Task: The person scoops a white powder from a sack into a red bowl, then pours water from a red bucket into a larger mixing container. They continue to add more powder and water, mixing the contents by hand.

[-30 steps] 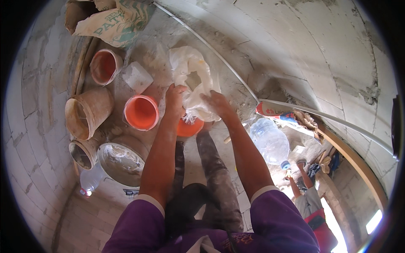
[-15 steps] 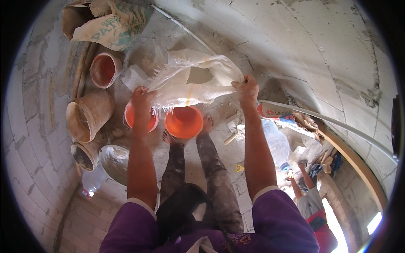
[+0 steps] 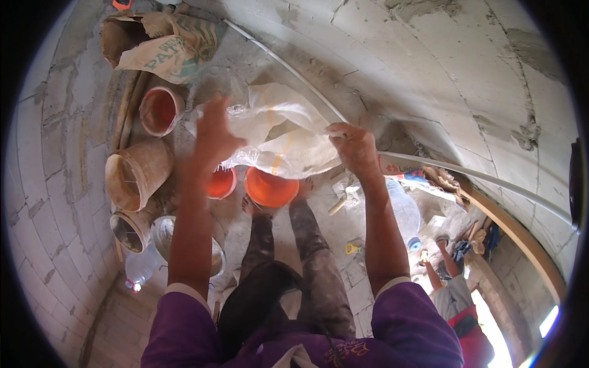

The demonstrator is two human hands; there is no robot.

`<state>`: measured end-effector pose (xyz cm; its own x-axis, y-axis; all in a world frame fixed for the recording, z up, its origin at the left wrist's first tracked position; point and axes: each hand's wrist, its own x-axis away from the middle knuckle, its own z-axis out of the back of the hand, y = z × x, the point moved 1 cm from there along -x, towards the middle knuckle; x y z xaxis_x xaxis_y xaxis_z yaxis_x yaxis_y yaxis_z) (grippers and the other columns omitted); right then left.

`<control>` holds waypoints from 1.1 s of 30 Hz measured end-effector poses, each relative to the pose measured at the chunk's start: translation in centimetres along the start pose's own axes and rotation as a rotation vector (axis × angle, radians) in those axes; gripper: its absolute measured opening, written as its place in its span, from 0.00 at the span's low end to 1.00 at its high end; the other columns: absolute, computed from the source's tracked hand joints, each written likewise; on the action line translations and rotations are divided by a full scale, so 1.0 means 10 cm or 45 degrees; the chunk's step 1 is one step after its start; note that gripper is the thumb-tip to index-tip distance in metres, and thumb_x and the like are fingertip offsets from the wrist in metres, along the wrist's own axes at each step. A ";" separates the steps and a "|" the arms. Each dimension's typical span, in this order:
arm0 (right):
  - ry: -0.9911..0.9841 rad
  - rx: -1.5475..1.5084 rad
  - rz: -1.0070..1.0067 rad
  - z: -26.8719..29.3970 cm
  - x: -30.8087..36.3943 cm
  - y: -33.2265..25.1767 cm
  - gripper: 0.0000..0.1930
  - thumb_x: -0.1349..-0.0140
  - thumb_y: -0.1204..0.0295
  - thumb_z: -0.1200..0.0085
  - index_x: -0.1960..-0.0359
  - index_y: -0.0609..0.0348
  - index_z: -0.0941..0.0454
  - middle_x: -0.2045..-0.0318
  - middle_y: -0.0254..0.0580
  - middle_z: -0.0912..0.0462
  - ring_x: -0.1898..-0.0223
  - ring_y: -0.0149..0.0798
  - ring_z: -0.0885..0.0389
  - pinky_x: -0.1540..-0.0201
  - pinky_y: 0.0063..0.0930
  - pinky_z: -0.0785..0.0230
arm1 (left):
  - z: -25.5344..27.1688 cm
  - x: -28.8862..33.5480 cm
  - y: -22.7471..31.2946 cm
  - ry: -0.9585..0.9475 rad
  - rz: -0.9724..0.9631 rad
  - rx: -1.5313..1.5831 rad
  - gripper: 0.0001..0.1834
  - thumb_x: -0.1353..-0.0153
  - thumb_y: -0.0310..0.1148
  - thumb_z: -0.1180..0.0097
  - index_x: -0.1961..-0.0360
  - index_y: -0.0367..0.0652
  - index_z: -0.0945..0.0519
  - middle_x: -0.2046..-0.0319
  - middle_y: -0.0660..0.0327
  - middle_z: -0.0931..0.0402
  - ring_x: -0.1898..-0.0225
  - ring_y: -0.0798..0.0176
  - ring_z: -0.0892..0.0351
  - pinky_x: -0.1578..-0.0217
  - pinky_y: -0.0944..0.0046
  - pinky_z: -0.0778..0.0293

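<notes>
A white woven sack (image 3: pixel 307 153) with a frayed edge stands in front of me, its mouth spread wide. At the right of that mouth, my right hand (image 3: pixel 357 147) pinches the rim in closed fingers. My left hand (image 3: pixel 215 138) is over the sack's left side, smeared by motion, with thumb and fingers apart and nothing seen in it. Below the sack, an orange bucket (image 3: pixel 270 189) stands by my feet, partly covered by the sack's near side. A second orange bucket (image 3: pixel 222 184) is beside it, partly hidden by my left forearm.
Dusty buckets (image 3: pixel 140 175) line the left wall, below a torn paper bag (image 3: pixel 178 52). A pale pipe (image 3: pixel 288 70) lies beyond the sack. A large clear bottle (image 3: pixel 403 208) is at the right. Farther right, another person's legs (image 3: pixel 451 267) show.
My left hand has let go of the sack's left rim and moved up, its fingers spreading. My right hand keeps its hold, and the sack's mouth has changed shape.
</notes>
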<state>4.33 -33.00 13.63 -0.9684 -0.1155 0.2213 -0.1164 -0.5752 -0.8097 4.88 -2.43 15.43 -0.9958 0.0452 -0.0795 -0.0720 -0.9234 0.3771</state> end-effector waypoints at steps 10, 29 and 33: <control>0.562 0.243 -0.414 -0.35 0.42 0.27 0.25 0.55 0.74 0.38 0.51 0.61 0.27 0.63 0.43 0.22 0.65 0.38 0.24 0.63 0.28 0.30 | -0.03 -0.56 -0.19 -0.035 0.370 0.217 0.13 0.43 0.29 0.54 0.58 0.43 0.23 0.67 0.46 0.22 0.61 0.40 0.23 0.61 0.47 0.28; 0.169 -0.023 -0.374 -0.02 0.61 -0.05 0.17 0.40 0.77 0.54 0.48 0.63 0.26 0.72 0.48 0.18 0.79 0.36 0.18 0.79 0.28 0.27 | 0.64 0.00 -0.49 0.158 0.642 0.314 0.25 0.53 0.26 0.38 0.52 0.34 0.29 0.57 0.50 0.24 0.56 0.51 0.24 0.53 0.57 0.29; 0.050 0.061 -0.276 -0.11 0.68 -0.09 0.16 0.40 0.75 0.54 0.50 0.63 0.26 0.73 0.53 0.19 0.78 0.43 0.19 0.76 0.32 0.27 | 0.90 0.53 0.70 0.002 0.315 0.565 0.33 0.56 0.24 0.34 0.46 0.37 0.33 0.52 0.50 0.29 0.53 0.52 0.28 0.49 0.53 0.33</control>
<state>-2.35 -32.35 15.30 -0.9297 0.0462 0.3654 -0.3132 -0.6210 -0.7185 -1.37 -5.18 25.98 -0.9860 -0.1555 0.0608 0.1490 -0.6552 0.7406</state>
